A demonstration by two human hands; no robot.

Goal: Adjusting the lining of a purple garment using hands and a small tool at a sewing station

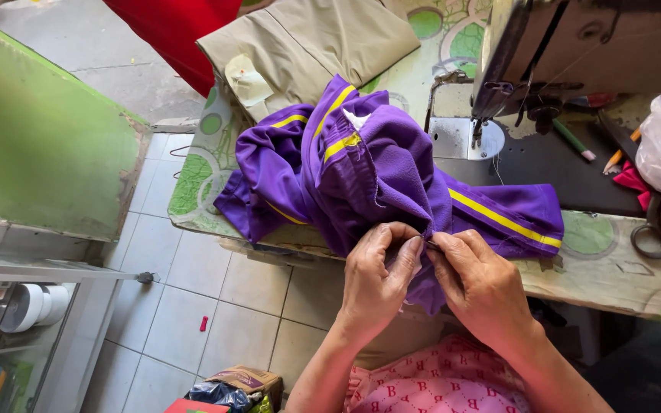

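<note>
Both hands pinch purple garment (392, 176) seam: left fingers (401, 246), right fingers (439, 246) nearly touching. Keep fabric taut between fingertips; bulk rests beyond on desk (613, 275).

Person's body, head view: two bare hands and forearms, patterned garment.

Left hand (377, 279) and right hand (477, 284) are both bare: no gloves, rings, bracelets or watch visible. Forearms are uncovered up to the lower frame edge, with no sleeve in view. Between the forearms, a pink fabric garment (437, 386) shows a repeating print of small white letter-like marks and tiny white dots, and the cloth is softly creased.
</note>
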